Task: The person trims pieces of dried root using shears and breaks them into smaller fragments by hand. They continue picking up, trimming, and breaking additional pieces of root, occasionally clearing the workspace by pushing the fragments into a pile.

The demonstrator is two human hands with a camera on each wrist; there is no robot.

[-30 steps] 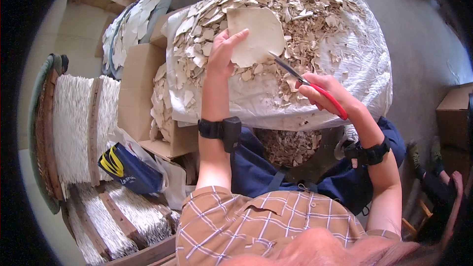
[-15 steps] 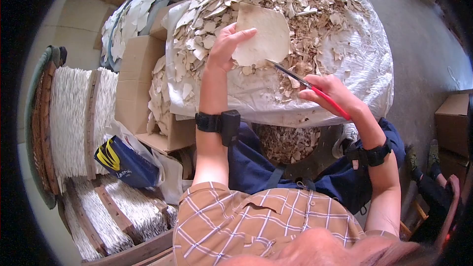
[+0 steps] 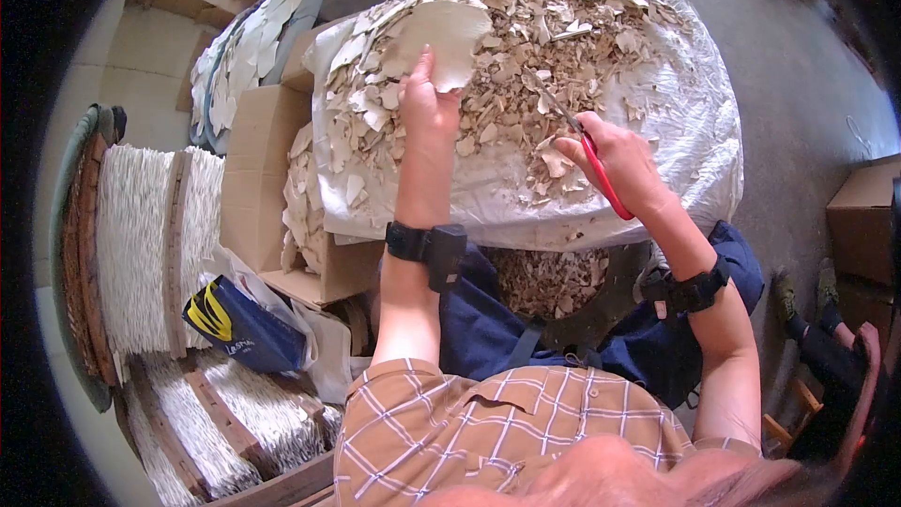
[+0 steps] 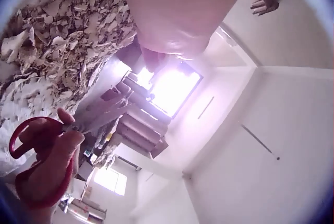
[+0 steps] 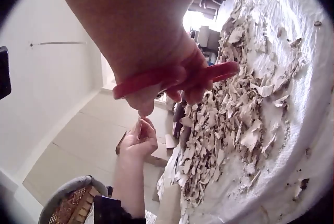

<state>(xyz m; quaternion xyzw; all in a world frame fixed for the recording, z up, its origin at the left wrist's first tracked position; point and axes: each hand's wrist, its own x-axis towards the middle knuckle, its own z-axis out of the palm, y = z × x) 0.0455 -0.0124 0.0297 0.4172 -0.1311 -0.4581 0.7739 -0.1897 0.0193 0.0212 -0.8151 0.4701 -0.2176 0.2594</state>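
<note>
In the head view my left hand [image 3: 432, 103] pinches a thin, pale flat piece [image 3: 446, 38] with a rounded, uneven edge, held over the left part of the heap. The piece seems sheet-like; its material I cannot tell. My right hand [image 3: 624, 169] grips red-handled scissors [image 3: 601, 178], blades pointing up and left, apart from the piece. From the left wrist, the scissors [image 4: 44, 177] show with fingers through the red loops and the blades spread. The right wrist view shows the left hand [image 5: 140, 140] gripping the piece edge-on, beyond the red handles.
Broken pale flakes [image 3: 535, 66] heap on a white plastic sheet [image 3: 676, 131] before me. At left stand a cardboard box [image 3: 267, 145] with more pieces, a blue bag [image 3: 244, 324] and stacked white sheets [image 3: 136, 235]. A tub of scraps [image 3: 554, 282] sits below; another person's legs [image 3: 826, 357] show at right.
The left hand has carried the pale piece left and turned it. The scissors, earlier with their tips at the piece's lower edge, now stand apart from it, turned more upright.
</note>
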